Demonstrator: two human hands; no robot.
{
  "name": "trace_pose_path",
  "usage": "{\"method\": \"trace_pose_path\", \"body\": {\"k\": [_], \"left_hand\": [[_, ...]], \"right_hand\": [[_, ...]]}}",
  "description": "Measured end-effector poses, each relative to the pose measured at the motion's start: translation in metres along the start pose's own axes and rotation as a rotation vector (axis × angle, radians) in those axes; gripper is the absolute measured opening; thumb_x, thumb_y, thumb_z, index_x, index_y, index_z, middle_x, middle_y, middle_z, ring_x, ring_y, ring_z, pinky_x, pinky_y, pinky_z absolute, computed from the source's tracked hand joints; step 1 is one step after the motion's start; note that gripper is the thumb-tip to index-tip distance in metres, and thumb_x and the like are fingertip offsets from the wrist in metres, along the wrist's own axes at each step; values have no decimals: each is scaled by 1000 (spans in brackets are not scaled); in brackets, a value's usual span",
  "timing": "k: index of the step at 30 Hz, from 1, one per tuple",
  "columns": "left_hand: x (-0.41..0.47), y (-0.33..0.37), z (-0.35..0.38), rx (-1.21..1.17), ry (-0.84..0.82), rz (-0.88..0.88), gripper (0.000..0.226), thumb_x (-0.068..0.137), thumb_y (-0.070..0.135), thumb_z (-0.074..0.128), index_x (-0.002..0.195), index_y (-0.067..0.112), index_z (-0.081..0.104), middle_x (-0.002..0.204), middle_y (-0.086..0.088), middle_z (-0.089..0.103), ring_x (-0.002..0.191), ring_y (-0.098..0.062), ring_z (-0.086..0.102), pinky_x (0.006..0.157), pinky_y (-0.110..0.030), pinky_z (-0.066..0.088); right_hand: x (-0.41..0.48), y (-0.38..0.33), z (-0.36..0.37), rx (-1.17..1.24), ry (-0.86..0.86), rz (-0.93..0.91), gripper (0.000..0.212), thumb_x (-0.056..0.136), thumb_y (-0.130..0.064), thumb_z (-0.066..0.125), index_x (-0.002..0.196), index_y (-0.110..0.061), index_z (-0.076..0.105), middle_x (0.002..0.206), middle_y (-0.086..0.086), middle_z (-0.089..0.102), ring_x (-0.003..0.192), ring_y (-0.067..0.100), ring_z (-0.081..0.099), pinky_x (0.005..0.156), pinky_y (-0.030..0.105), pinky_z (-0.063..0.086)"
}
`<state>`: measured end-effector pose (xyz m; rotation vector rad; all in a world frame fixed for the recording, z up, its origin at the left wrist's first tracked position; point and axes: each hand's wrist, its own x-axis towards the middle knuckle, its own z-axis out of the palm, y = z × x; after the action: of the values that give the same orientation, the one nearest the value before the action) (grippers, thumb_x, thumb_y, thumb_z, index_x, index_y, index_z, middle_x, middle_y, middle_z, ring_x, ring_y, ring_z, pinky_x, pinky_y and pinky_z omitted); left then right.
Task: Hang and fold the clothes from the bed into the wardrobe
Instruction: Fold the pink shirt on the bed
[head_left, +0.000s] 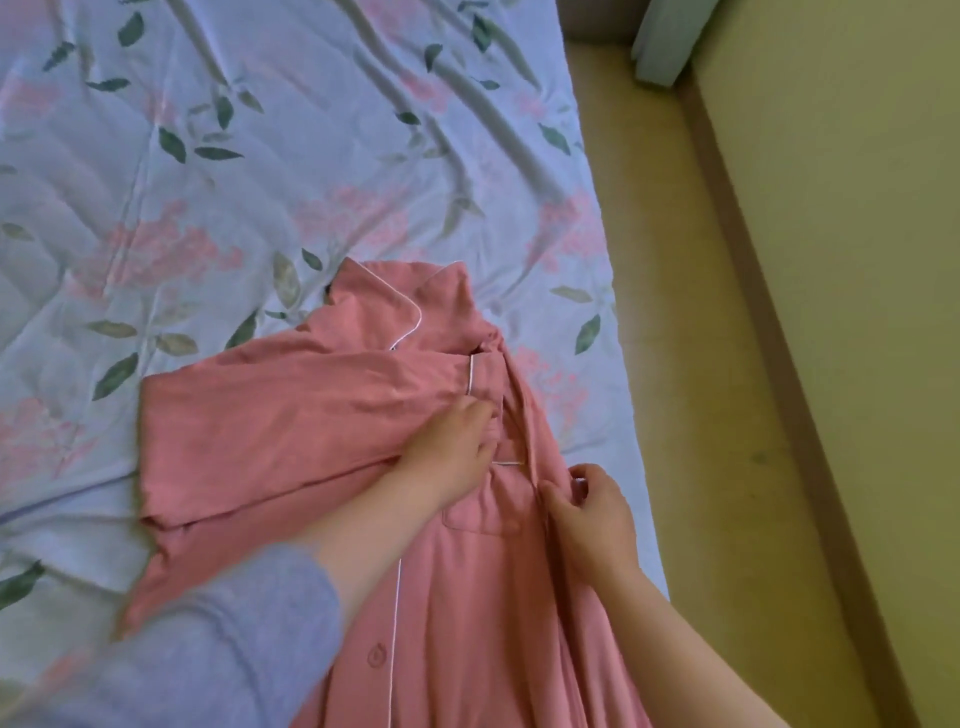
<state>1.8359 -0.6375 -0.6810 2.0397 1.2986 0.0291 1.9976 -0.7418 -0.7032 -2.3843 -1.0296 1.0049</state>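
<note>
A pink pyjama shirt with white piping lies front-up near the bed's right edge, collar toward the far side. Its left sleeve is folded across the chest, cuff pointing right. My left hand rests on that sleeve near the cuff, fingers pinching the fabric. My right hand grips the shirt's right side fold beside the chest pocket. A button shows on the front placket.
The bed carries a pale blue quilt with pink flowers and green leaves. Its right edge meets a beige floor strip and a yellowish wall or panel. A pale green object stands at the top right.
</note>
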Motion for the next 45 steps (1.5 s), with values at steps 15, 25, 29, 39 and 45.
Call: {"method": "trace_pose_path", "body": {"k": [15,25,29,39,45], "left_hand": [[117,7,-21,430,-170,137,30,90,22,56,119,15,58,128,-7,43,109,-30,55,80,-37,44],[130,28,-20,326,-66,183,17,99,25,41,105,10,47,109,-14,54,98,-39,55,75,-43,41],[138,37,-14,303,-45,175,20,100,26,39,107,8,46,109,-16,53,96,-41,55,75,-44,41],[171,31,-2,228,66,-15,26,102,22,35,105,3,52,109,-22,57,98,-41,55,69,-36,30],[178,32,1,317,18,-30,28,103,22,32,107,4,53,110,-19,54,97,-40,55,71,-36,32]], "right_hand": [[23,-23,4,-287,47,-120,49,75,-65,57,101,-24,51,95,-8,53,89,17,52,70,35,44],[43,-20,-15,-175,211,-109,5,79,-14,57,79,-11,52,80,6,60,75,31,54,59,38,36],[42,5,-46,-142,120,-31,3,73,-7,59,73,-9,61,66,9,61,66,33,55,54,35,34],[140,-3,-97,-229,296,-25,15,78,-2,55,82,-9,68,85,19,68,82,38,60,59,31,32],[133,43,-91,-232,205,209,26,76,-1,54,94,-12,67,97,19,68,93,37,61,65,31,38]]}}
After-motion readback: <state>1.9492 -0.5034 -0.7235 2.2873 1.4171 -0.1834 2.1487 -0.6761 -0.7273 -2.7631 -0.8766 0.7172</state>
